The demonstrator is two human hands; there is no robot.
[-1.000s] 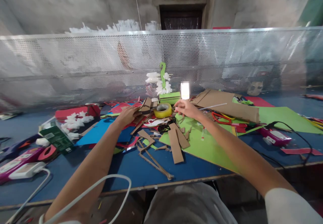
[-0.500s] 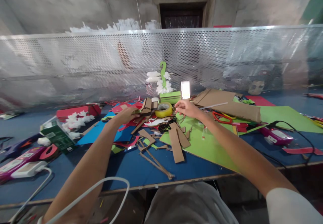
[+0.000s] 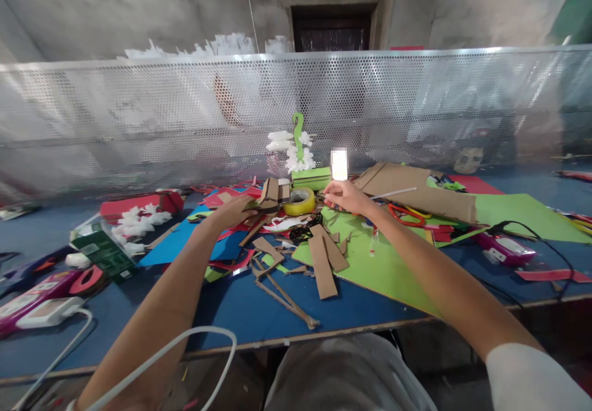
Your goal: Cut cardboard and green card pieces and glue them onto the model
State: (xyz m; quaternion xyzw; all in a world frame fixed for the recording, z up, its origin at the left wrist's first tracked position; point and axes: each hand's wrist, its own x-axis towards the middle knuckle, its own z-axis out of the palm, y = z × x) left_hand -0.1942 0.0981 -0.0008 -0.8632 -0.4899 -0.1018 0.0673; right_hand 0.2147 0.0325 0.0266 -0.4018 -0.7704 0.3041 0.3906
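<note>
My left hand [image 3: 235,211] reaches into the scrap pile, its fingers closed on the near end of a folded brown cardboard piece [image 3: 269,194]; part of the grip is hidden. Across from it, my right hand [image 3: 345,197] has curled fingers brought together, and whatever they pinch is too small to name. Between the hands lies a yellow tape roll [image 3: 299,202]. Behind it sits a green box-like piece [image 3: 312,178], with a green curved strip [image 3: 299,134] and white crumpled flowers [image 3: 300,159] standing above. Loose cardboard strips [image 3: 322,266] lie nearer me.
A green sheet [image 3: 393,269] and large cardboard [image 3: 416,195] lie right, with red-handled scissors [image 3: 406,215] and a purple power strip [image 3: 506,249]. At left are a green box [image 3: 104,250] and white cable [image 3: 231,337]. A perforated metal screen [image 3: 185,115] closes the back.
My right hand has shifted slightly right, its fingers drawn closer together. My left hand stays at the cardboard. The whole view has moved a little.
</note>
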